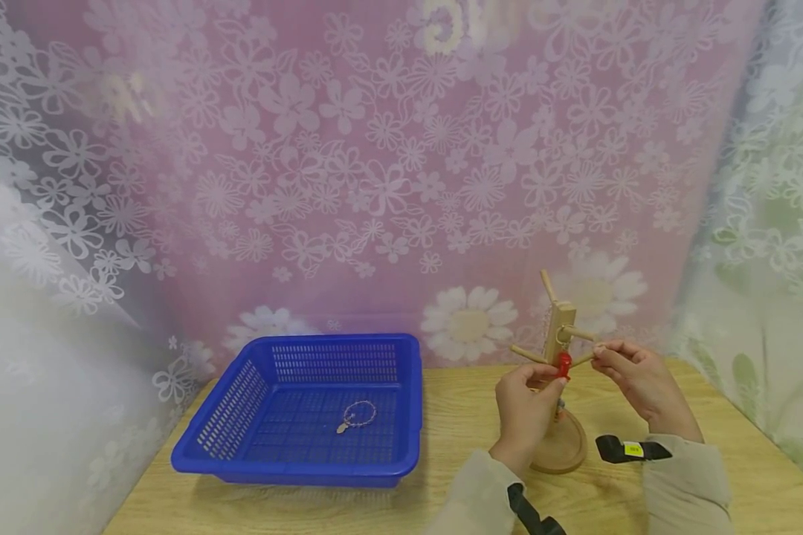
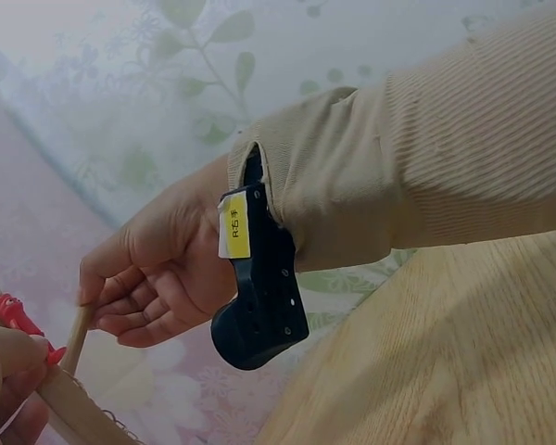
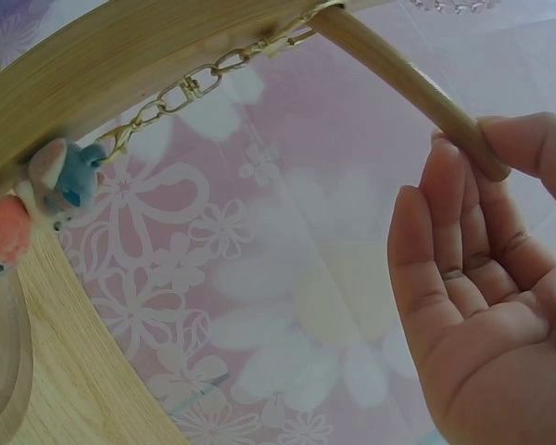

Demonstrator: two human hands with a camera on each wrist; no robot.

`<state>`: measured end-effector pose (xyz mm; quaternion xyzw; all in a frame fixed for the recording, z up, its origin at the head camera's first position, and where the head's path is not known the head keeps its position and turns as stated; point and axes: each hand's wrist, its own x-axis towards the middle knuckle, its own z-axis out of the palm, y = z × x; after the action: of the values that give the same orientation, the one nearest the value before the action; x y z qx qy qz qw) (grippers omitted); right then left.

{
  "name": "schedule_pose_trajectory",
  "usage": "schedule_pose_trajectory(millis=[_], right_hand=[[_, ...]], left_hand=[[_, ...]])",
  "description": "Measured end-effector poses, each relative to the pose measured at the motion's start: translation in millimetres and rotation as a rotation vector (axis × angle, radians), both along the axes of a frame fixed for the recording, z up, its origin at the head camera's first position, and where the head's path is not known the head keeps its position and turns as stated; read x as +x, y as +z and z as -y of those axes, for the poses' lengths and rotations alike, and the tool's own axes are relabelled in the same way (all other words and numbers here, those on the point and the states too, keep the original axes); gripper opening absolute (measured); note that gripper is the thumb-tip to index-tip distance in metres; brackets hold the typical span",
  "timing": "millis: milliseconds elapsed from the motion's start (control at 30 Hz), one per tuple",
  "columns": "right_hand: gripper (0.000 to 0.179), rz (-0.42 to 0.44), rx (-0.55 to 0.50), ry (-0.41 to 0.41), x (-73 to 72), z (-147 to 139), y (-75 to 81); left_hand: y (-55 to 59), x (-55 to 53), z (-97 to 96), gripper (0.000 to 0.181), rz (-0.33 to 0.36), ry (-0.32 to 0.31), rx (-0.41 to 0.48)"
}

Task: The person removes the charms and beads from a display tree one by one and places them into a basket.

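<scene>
A wooden peg stand [image 1: 563, 321] with a round base stands on the right of the table. My left hand [image 1: 525, 405] pinches a red keychain charm [image 1: 565, 364] against the post; in the left wrist view the charm [image 2: 23, 323] is below a metal ring. With thumb and fingers, my right hand [image 1: 642, 379] pinches the tip of a lower peg [image 3: 417, 93]. In the right wrist view a small plush keychain [image 3: 51, 204] with a gold chain hangs from that peg. My left fingers partly hide the charm.
To the left stands a blue plastic basket [image 1: 411, 416] with a beaded bracelet [image 1: 361, 414] lying inside. A patterned curtain [image 1: 375, 186] hangs behind the wooden table [image 1: 462, 416]. Black wrist cameras [image 1: 625, 449] are strapped over both sleeves.
</scene>
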<state>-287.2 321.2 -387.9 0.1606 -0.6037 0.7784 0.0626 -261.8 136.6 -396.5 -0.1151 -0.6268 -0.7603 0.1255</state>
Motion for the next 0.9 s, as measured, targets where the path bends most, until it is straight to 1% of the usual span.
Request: schedule_pose_trajectory(millis=[100, 300, 533, 733, 900], right_hand=[[0.018, -0.007, -0.001, -0.002, -0.7, 0.1, 0.0], [0.02, -0.01, -0.01, 0.005, 0.7, 1.1, -0.7], [0.02, -0.011, -0.004, 0.007, 0.5, 1.6, -0.2], [0.022, -0.027, -0.016, 0.021, -0.1, 0.9, -0.9], [0.021, -0.023, -0.01, 0.015, 0.9, 1.4, -0.8]], left_hand=[[0.1, -0.7, 0.0, 0.008, -0.008, -0.001, -0.003], [0.0, -0.8, -0.7, 0.007, -0.022, 0.019, -0.048], [0.0, 0.5, -0.5, 0.007, -0.009, 0.008, -0.026], [0.3, 0.5, -0.8, 0.006, -0.016, 0.01, -0.036], [-0.1, 0.1, -1.3, 0.007, -0.014, 0.016, -0.045]])
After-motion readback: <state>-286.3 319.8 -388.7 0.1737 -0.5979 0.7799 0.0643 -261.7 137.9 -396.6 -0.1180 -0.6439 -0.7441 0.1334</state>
